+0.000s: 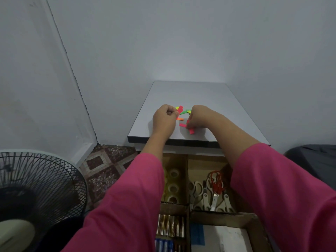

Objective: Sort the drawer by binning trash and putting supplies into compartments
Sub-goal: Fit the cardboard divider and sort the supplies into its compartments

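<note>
Both hands are gathering neon paper strips (181, 115) on the worktop (209, 99): the left hand (164, 118) pinches some, the right hand (197, 117) pinches red ones. Next, likely collect the remainder and put them into a drawer (205, 213) compartment.

A black wire-guarded fan (39, 193) with a pale round hub stands at lower left, its cage filling the corner of the view. Behind it, patterned floor tiles (106, 166) in dark red and cream diamonds run up to a white skirting board (84, 152) at the foot of a plain grey wall (181, 37). A thin dark cable (72, 73) slants down the wall's corner. At far right lies a dark grey fabric object (316, 160), its shape unclear.
</note>
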A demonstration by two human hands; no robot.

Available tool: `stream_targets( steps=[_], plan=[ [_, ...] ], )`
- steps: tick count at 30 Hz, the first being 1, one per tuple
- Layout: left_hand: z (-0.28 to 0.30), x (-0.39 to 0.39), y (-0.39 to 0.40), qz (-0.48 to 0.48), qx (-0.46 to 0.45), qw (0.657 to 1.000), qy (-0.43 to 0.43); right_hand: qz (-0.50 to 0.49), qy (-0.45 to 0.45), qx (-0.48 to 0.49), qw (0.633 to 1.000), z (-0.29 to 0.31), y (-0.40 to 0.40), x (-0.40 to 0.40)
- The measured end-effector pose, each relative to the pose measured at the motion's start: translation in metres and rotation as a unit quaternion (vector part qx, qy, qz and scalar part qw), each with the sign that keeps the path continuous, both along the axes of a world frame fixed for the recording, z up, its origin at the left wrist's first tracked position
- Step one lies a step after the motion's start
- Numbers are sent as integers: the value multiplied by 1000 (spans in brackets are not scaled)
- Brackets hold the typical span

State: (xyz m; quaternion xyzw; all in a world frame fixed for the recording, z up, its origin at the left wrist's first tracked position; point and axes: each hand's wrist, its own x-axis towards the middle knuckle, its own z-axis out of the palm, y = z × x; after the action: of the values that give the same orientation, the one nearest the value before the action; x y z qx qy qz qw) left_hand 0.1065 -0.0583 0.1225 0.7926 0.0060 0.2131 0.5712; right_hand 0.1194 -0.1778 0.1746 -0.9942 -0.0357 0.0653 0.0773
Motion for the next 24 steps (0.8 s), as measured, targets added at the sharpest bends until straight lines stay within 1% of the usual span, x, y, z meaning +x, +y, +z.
stream_targets(
  steps=[4, 7, 9, 12, 16, 19, 21, 24],
  plan=[
    [-1, 0, 0, -4, 7, 1000, 0, -11, 17, 5, 1000, 2, -2, -4],
    [-2, 1, 0, -7, 8, 1000, 1, -9, 32, -18, 999, 6, 1, -8],
    [-2, 1, 0, -8, 10, 1000, 1, -11, 32, -34, 999, 6, 3, -10],
    [-2, 1, 1, -8, 17, 1000, 0, -15, 19, -23, 999, 1, 4, -10],
    [-2, 1, 0, -12, 19, 1000, 5, -6, -17, 25, 1000, -1, -2, -12],
    [-2, 1, -1, -21, 22, 1000, 8, -18, -9, 56, 998, 1, -9, -14],
    [-1, 1, -2, -25, 21, 999, 10, -35, -28, 100, 994, 1, -15, -14],
    [-1, 1, -2, -24, 25, 999, 11, -50, -77, 190, 978, -2, -26, -19]
  ],
)
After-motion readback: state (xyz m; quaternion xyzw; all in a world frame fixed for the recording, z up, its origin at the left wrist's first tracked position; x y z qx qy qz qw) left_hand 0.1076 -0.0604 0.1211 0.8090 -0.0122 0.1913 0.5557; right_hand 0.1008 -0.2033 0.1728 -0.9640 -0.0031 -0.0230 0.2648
